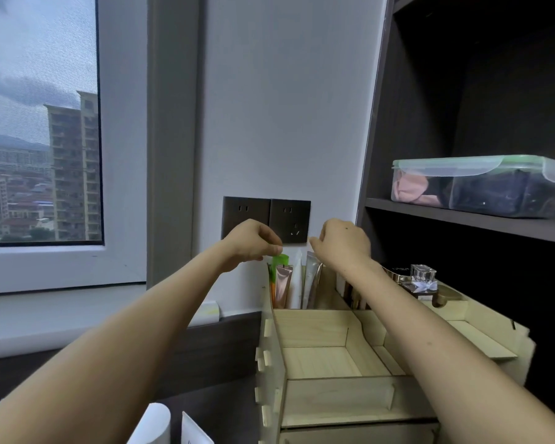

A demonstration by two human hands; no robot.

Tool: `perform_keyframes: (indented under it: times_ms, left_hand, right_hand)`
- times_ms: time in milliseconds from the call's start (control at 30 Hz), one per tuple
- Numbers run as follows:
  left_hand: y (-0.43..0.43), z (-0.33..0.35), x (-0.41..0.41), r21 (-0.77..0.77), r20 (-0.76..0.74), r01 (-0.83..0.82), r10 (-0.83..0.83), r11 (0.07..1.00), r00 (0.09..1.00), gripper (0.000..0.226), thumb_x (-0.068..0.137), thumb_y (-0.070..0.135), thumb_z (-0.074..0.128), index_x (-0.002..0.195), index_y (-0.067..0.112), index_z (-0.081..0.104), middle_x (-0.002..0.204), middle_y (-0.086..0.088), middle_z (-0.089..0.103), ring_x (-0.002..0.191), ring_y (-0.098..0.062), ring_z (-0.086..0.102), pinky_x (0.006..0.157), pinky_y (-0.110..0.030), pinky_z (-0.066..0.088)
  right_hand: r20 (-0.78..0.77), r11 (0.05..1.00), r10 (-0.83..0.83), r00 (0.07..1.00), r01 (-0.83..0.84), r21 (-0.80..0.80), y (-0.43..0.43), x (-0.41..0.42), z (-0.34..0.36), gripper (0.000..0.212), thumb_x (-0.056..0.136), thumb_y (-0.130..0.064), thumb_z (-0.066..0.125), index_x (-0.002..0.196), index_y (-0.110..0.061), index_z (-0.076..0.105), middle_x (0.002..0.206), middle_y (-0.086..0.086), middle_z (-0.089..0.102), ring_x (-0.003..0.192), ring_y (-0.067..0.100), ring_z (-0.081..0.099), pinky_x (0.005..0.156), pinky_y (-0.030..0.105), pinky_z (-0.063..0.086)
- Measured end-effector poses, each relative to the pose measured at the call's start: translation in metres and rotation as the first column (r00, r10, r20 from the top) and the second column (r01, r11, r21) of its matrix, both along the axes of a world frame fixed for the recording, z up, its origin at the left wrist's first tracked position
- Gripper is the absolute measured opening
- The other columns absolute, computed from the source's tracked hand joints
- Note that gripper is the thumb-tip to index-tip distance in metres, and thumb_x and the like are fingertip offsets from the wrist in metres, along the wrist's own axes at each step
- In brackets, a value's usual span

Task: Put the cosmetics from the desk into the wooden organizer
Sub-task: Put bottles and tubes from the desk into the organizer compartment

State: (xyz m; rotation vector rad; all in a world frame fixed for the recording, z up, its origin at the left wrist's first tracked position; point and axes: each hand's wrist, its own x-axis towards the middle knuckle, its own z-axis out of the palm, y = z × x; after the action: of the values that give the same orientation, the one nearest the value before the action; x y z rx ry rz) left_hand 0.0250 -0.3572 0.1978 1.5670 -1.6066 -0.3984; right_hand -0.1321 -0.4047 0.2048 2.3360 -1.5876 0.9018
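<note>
I had my left hand (253, 240) pinching the green tube (280, 261) upright into the wooden organizer (308, 328) at twelve o'clock; my right hand (343, 241) hovered loosely curled, empty.

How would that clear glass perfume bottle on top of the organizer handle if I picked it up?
The glass perfume bottle looks thick-walled, so probably heavy for its size and breakable. Its smooth faces may be slippery. The squat, square shape suggests it won't roll or tip easily.

A window (39, 123) sits left of the wall sockets (266, 219); a lidded plastic box (481, 187) rests on a shelf (462, 216) to their right.
</note>
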Motion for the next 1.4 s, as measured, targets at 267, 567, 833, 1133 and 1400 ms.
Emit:
perform_keyframes:
  times_ms: [267,567,833,1133,1400]
  left_hand:
    - [0.008,0.004,0.003,-0.046,-0.005,-0.04,0.04,0.998,0.999,0.019,0.088,0.01,0.057,0.103,0.003,0.066,0.099,-0.003,0.061,0.091,-0.016,0.056,0.065,-0.017,0.046]
    - [0.023,0.01,0.01,-0.047,-0.007,-0.066,0.065,0.997,0.998,0.019,0.088,0.011,0.056,0.103,0.004,0.066,0.1,-0.005,0.061,0.091,-0.016,0.057,0.065,-0.017,0.047]
    - [0.04,0.018,0.013,-0.024,-0.002,-0.089,0.089,0.996,0.996,0.021,0.088,0.012,0.057,0.105,0.003,0.065,0.099,-0.007,0.061,0.092,-0.02,0.057,0.07,-0.02,0.048]
    - [0.105,0.017,0.027,0.002,0.106,-0.179,0.177,0.984,0.978,0.021,0.088,0.017,0.057,0.104,0.006,0.066,0.098,-0.007,0.064,0.089,-0.019,0.06,0.074,-0.026,0.051]
    - [0.188,-0.031,0.045,0.104,0.428,-0.359,0.284,0.928,0.858,0.024,0.086,0.02,0.059,0.104,0.007,0.069,0.108,-0.009,0.069,0.097,-0.024,0.063,0.086,-0.03,0.046]
  right_hand:
    - [0.071,0.987,0.007,0.997,-0.018,0.159,-0.014,0.006,-0.018,0.036,0.086,-0.006,0.055,0.056,-0.013,0.036,0.061,0.002,0.039,0.056,0.016,0.041,0.043,0.021,0.025]
    - [0.12,0.977,0.052,0.991,-0.076,0.199,0.003,0.014,-0.018,0.035,0.085,-0.009,0.052,0.054,-0.014,0.037,0.06,0.006,0.05,0.073,0.028,0.056,0.08,0.033,0.047]
    - [0.038,0.979,0.063,0.997,-0.07,0.19,0.01,0.012,-0.015,0.036,0.096,-0.021,0.042,0.061,-0.011,0.04,0.064,0.002,0.045,0.078,0.028,0.055,0.085,0.034,0.043]
    - [0.066,0.946,0.325,0.944,-0.323,-0.038,0.113,0.004,-0.018,0.043,0.099,-0.031,0.038,0.074,-0.005,0.062,0.067,0.008,0.06,0.067,0.022,0.061,0.066,0.033,0.051]
    - [-0.207,0.863,0.463,0.862,-0.385,0.327,0.196,0.03,-0.121,0.033,0.093,-0.03,0.048,0.065,-0.011,0.046,0.075,0.007,0.053,0.083,0.027,0.054,0.055,0.029,0.037]
